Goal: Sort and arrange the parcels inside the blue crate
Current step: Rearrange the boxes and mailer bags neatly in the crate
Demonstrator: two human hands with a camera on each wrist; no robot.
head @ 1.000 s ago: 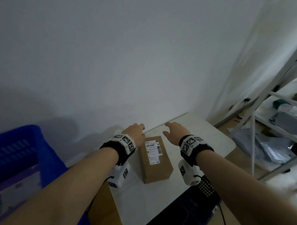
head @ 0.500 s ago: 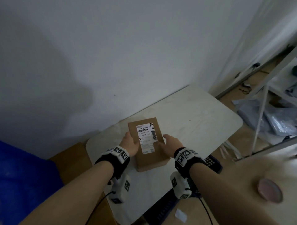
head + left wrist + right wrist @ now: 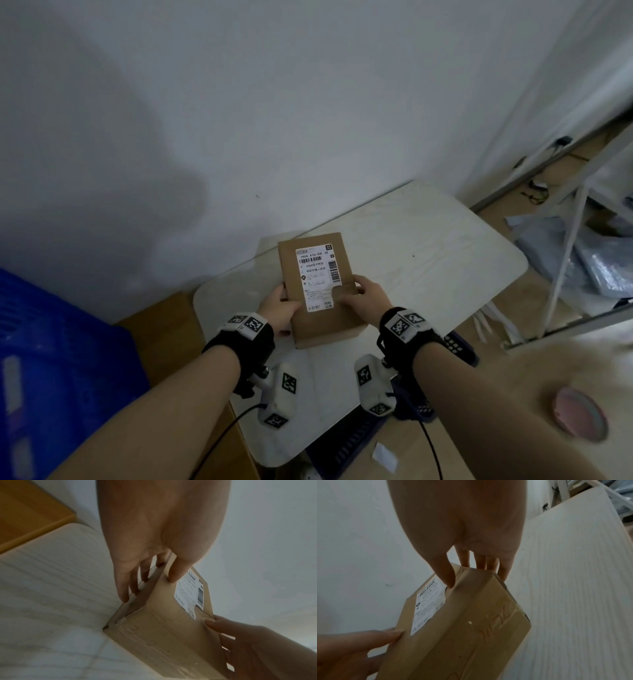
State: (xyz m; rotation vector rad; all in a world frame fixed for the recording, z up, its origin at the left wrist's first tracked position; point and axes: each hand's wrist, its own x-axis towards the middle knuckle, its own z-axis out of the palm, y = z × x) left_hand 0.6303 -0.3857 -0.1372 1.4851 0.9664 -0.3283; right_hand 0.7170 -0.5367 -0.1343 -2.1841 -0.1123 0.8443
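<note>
A brown cardboard parcel (image 3: 318,291) with a white shipping label lies lengthwise on the white table (image 3: 428,260). My left hand (image 3: 281,303) grips its left long side and my right hand (image 3: 359,291) grips its right side. In the left wrist view the left thumb (image 3: 175,574) presses the parcel's (image 3: 163,626) top face while the fingers (image 3: 125,588) run down its side. In the right wrist view the right thumb (image 3: 447,578) sits on the parcel's (image 3: 462,622) top and the fingers (image 3: 488,563) wrap its far edge. I cannot tell whether the parcel is off the table. The blue crate (image 3: 51,359) is at the far left.
A wooden surface (image 3: 164,329) lies between crate and table. A metal rack (image 3: 575,240) with grey plastic bags (image 3: 599,267) stands at the right. A pink round dish (image 3: 579,416) sits at lower right. A dark slatted bin (image 3: 356,442) is under the table's near edge.
A second ago both hands hovered open over the parcel's far end. They have drawn back and taken hold of its two long sides. My head has turned right, away from the crate.
</note>
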